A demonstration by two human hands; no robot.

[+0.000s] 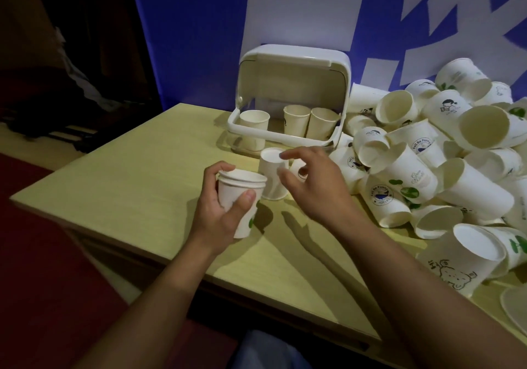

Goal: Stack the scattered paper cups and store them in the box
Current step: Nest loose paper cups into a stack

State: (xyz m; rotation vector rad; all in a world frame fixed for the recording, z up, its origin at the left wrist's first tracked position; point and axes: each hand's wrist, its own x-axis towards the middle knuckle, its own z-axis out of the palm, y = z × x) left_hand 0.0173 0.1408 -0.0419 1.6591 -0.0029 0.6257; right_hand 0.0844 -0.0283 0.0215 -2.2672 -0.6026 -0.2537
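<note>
Because paper cups are so light and thin-walled, they will crush under a hard squeeze and tip at a nudge, so each is best taken by the side wall just under the stiffer rolled rim. At near left the left hand [225, 214] does this, its grip curled round a small stack [242, 197] of what look like three nested cups, judging by the rims, held upright above the table [114, 180]. Just right of it one cup [272, 176] stands upside down on the table, and the right hand [310, 180] hovers over it with fingers spread and loosely bent, holding nothing; whether a fingertip touches its base I cannot tell. Farther back the white box [288, 89], lid raised, holds three upright cups or stacks. At right lies the heap [439, 152] of loose cups, tumbled on their sides, well over twenty and too overlapped to count exactly.
</note>
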